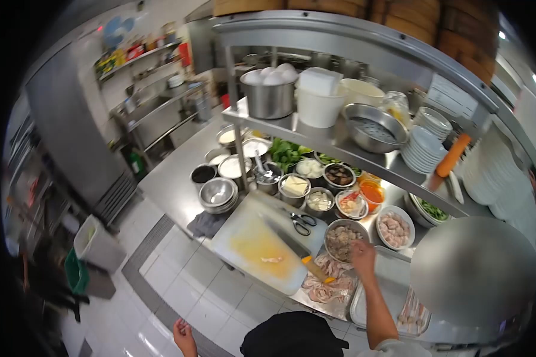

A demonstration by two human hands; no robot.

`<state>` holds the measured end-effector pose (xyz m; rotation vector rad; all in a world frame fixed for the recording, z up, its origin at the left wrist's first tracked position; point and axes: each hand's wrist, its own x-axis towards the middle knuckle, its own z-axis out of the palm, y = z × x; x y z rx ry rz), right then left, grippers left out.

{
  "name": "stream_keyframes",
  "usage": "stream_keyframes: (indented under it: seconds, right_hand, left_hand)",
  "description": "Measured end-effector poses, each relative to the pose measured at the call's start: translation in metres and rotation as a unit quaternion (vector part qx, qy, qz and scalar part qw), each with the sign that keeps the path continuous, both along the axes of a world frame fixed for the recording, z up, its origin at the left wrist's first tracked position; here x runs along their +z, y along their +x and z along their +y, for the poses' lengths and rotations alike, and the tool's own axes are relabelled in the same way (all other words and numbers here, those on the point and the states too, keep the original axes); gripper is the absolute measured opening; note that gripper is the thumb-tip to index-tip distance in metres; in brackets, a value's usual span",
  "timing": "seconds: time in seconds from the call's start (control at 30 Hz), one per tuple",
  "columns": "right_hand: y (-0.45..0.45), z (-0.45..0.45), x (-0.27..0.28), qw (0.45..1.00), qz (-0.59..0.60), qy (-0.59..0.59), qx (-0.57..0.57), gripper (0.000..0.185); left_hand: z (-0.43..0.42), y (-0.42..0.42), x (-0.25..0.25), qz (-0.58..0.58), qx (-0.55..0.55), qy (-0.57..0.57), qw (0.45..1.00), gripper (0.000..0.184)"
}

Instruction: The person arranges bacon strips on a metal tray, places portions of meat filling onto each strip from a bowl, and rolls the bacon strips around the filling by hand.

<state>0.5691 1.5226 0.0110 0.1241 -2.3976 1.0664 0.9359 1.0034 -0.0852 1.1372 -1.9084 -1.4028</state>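
My right hand reaches to the right side of a steel bowl of raw chopped meat, its fingers bunched together. Whatever they hold is too small to make out. Below that bowl, raw meat strips lie on the steel counter. A large knife, its handle wrapped in yellow and orange, rests with its blade across the white cutting board. Black-handled scissors lie on the board's far part. Down over the floor at lower left is my left hand, fingers curled, with nothing visible in it.
Bowls of ingredients crowd the counter behind the board. A white bowl of pale raw meat and metal trays stand to the right. Overhead runs a steel shelf with pots and plates. A black cap and a blurred disc hide parts.
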Motion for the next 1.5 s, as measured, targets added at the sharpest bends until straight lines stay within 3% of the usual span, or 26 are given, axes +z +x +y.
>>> stream_keyframes:
  seconds: [0.1, 0.17, 0.2, 0.23, 0.3, 0.33, 0.4, 0.53, 0.67, 0.8, 0.9, 1.13, 1.37, 1.43, 1.5]
  right_hand:
    - [0.022, -0.074, 0.033, 0.998, -0.01, 0.02, 0.058, 0.009]
    - [0.019, -0.111, 0.052, 0.998, -0.022, 0.019, 0.06, 0.009]
    - [0.018, -0.131, 0.066, 0.995, -0.023, 0.023, 0.095, 0.009]
    - [0.016, -0.149, 0.075, 0.988, -0.03, 0.03, 0.147, 0.009]
    - [0.006, -0.184, 0.071, 0.982, -0.015, 0.027, 0.184, 0.009]
    - [0.0, -0.207, 0.067, 0.979, -0.001, 0.019, 0.203, 0.01]
    - [-0.005, -0.243, 0.06, 0.965, -0.044, -0.015, 0.259, 0.011]
    - [0.0, -0.307, 0.048, 0.939, -0.104, -0.053, 0.323, 0.011]
    - [-0.019, -0.373, 0.028, 0.914, -0.174, -0.105, 0.351, 0.012]
    - [-0.064, -0.463, 0.013, 0.889, -0.201, -0.142, 0.386, 0.012]
    - [-0.101, -0.551, 0.028, 0.864, -0.198, -0.13, 0.444, 0.014]
    - [-0.167, -0.773, 0.068, 0.812, -0.14, -0.101, 0.557, 0.013]
    - [-0.219, -0.943, 0.02, 0.861, -0.18, -0.091, 0.466, 0.012]
    - [-0.233, -0.984, 0.016, 0.871, -0.235, -0.096, 0.421, 0.012]
    - [-0.253, -1.022, 0.032, 0.883, -0.236, -0.088, 0.396, 0.012]
  left_hand:
    - [-0.03, -0.043, 0.0, 0.019, -0.061, -0.055, 0.996, 0.036]
    - [-0.014, -0.077, 0.049, -0.111, -0.068, -0.088, 0.988, 0.051]
    - [-0.037, -0.092, 0.008, -0.031, -0.097, -0.125, 0.987, 0.037]
    - [-0.037, -0.113, -0.005, 0.016, -0.106, -0.095, 0.99, 0.038]
    - [-0.02, -0.136, 0.025, 0.085, -0.086, -0.095, 0.988, 0.038]
    - [-0.007, -0.146, 0.067, 0.065, -0.097, -0.066, 0.991, 0.038]
    - [-0.011, -0.159, 0.078, 0.07, -0.113, -0.022, 0.991, 0.036]
    - [-0.051, -0.165, 0.083, 0.02, -0.113, -0.053, 0.992, 0.035]
    - [-0.135, -0.162, 0.055, -0.015, -0.094, -0.063, 0.993, 0.036]
    - [-0.219, -0.163, 0.071, -0.062, -0.062, -0.103, 0.991, 0.038]
    - [-0.28, -0.176, 0.1, -0.072, 0.013, -0.08, 0.994, 0.04]
    - [-0.413, -0.184, 0.079, -0.061, 0.124, -0.079, 0.987, 0.041]
    - [-0.645, -0.275, 0.063, -0.051, 0.055, -0.052, 0.996, 0.04]
    - [-0.723, -0.324, 0.065, 0.019, 0.015, -0.109, 0.994, 0.038]
    - [-0.785, -0.394, 0.117, -0.007, -0.062, -0.056, 0.997, 0.036]
